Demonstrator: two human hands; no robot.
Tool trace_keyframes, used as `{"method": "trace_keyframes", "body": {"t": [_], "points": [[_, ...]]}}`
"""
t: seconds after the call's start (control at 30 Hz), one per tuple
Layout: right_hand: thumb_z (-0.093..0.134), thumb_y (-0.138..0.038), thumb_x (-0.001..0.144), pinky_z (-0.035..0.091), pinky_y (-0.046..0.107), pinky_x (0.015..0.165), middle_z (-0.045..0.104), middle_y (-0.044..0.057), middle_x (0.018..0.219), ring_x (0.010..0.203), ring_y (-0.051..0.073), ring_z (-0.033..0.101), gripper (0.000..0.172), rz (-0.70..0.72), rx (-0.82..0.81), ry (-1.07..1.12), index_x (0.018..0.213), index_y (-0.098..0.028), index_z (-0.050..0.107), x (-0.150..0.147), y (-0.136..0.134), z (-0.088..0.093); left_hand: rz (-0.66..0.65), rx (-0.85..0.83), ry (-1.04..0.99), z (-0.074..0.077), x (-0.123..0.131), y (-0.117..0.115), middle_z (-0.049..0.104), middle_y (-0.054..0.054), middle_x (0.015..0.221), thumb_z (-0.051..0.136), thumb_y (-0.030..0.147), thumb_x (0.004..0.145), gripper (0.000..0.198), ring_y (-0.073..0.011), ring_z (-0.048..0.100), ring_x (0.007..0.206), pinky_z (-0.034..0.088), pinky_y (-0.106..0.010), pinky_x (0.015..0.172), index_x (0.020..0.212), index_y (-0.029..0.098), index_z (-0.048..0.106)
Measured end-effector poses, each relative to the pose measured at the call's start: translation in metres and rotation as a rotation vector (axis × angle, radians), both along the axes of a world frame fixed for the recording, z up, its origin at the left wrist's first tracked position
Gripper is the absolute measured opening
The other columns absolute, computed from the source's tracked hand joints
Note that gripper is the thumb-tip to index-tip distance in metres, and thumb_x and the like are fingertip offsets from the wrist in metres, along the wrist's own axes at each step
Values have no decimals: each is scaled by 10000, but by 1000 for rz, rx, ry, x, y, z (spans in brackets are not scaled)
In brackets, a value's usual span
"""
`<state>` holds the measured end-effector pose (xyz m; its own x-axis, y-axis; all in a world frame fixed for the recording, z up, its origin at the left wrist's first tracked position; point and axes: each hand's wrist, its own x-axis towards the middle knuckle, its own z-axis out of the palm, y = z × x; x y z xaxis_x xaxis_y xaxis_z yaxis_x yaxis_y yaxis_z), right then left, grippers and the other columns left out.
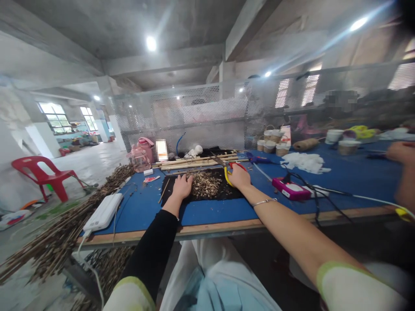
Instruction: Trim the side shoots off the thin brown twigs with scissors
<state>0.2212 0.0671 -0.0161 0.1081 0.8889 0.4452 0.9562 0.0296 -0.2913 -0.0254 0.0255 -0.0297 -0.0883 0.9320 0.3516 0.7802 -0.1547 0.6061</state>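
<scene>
My right hand (239, 176) is closed around a pair of scissors (226, 172) with red and yellow handles. Their blades point away and to the left, toward bamboo-like sticks (194, 163). On the table, a black cloth (168, 185) carries a heap of small, light brown cut pieces (206, 184). My left hand (182, 186) lies at the left side of this heap, its fingers stretched forward over the cloth. Nothing shows in its grasp. A thin stick (164, 191) rests on the cloth's left edge.
Left on the blue table (207, 214) lies a white power bank (103, 211); dry stalks (61, 233) lean beside it. A pink jug (141, 158) stands behind. Rightward are a purple box (291, 189) with cables, white tissue (304, 162), small pots (269, 147) and another person's hand (401, 152).
</scene>
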Motion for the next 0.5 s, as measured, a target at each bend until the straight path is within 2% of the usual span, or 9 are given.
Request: {"method": "trace_keyframes", "body": {"t": [0.13, 0.27, 0.37, 0.5], "points": [[484, -378, 783, 408, 281, 699, 625, 110, 970, 872, 226, 594, 295, 59, 10, -40, 984, -166, 522, -4, -5, 0, -107, 38, -197, 1, 0, -2, 431, -168, 1305, 331, 451, 832, 523, -216, 385, 1219, 243, -311, 1017, 1184, 98, 487], [483, -354, 785, 405, 279, 686, 620, 117, 985, 871, 231, 595, 287, 72, -13, -53, 987, -153, 523, -4, -5, 1, -22, 138, -305, 4, -5, 2, 490, -189, 1243, 266, 448, 853, 526, -213, 414, 1198, 264, -316, 1002, 1114, 81, 539], [478, -353, 786, 401, 281, 675, 622, 115, 985, 859, 231, 598, 287, 78, -40, -43, 989, -155, 520, -2, -3, 1, 23, 76, -316, 5, -7, 12, 505, -199, 1223, 286, 480, 841, 537, -236, 414, 1199, 282, -330, 989, 1069, 84, 569], [488, -341, 772, 394, 271, 657, 634, 101, 972, 862, 223, 597, 259, 137, -66, -46, 967, -175, 526, 1, 1, -2, -63, -64, -320, 6, -8, 31, 521, -165, 1214, 334, 544, 805, 558, -229, 434, 1185, 305, -312, 979, 1051, 117, 594]]}}
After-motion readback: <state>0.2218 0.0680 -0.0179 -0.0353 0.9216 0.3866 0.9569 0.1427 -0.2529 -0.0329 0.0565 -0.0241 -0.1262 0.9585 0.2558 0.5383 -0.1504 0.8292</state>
